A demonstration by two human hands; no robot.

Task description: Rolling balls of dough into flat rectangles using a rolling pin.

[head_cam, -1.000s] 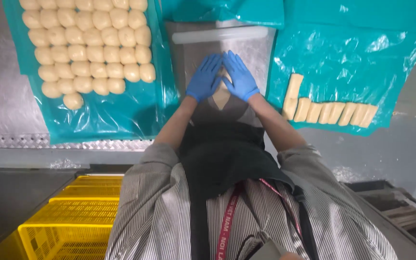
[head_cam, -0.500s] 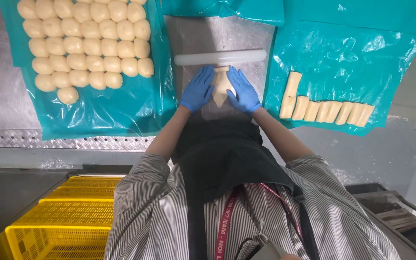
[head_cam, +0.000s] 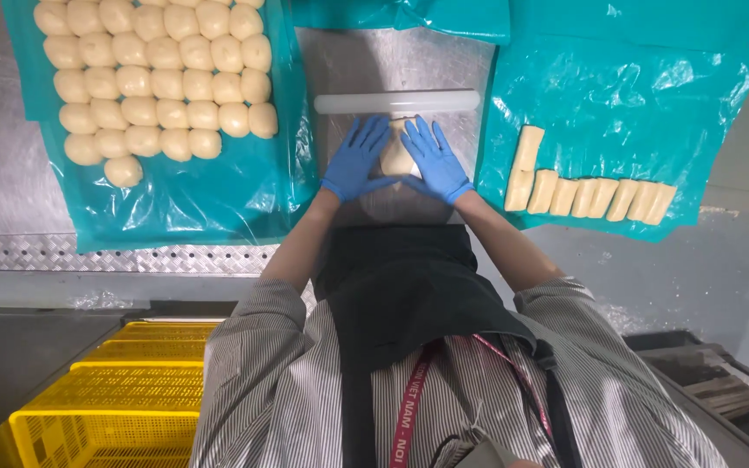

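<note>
Both my hands wear blue gloves and lie flat on a pale piece of dough (head_cam: 397, 156) on the steel table (head_cam: 348, 61). My left hand (head_cam: 356, 159) presses its left side, my right hand (head_cam: 433, 161) its right side, fingers spread. Just beyond the fingertips a white rolling pin (head_cam: 397, 102) lies crosswise. Most of the dough is covered by my hands.
Several round dough balls (head_cam: 159, 78) sit in rows on a teal plastic sheet (head_cam: 218, 191) at left. Several rolled dough sticks (head_cam: 587, 195) lie on another teal sheet (head_cam: 635, 87) at right. A yellow crate (head_cam: 106, 399) stands below the table edge.
My hands have slid back toward me with the dough between them, uncovering the rolling pin, which now lies beyond my fingertips.
</note>
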